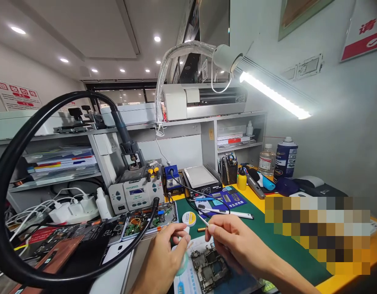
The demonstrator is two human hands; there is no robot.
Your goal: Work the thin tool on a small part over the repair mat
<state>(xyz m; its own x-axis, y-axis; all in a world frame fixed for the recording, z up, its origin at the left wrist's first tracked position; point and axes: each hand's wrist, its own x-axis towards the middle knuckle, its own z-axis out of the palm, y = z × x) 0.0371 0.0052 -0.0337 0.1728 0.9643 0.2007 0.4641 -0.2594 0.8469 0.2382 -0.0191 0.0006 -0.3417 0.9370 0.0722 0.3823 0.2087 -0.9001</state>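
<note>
My left hand (163, 257) is low in the middle, fingers curled around a small round teal spool (182, 266), with thumb and forefinger pinched together at its top. My right hand (234, 241) is just to the right and pinches a thin metal tool (203, 220) that points up and left toward the left fingertips. Below both hands a bare phone circuit board (211, 267) lies on a printed white sheet on the green mat (268, 241). A small round white tin (189, 218) sits just beyond the hands.
A grey hot-air station (136, 192) stands at the left, and its thick black hose (10, 163) loops wide across that side. A tray of phone parts (148, 220), a blue soldering station (172, 176), a heating plate (200, 177), bottles (266, 160), a white brush (231, 212) and a lit lamp (269, 94) surround the mat.
</note>
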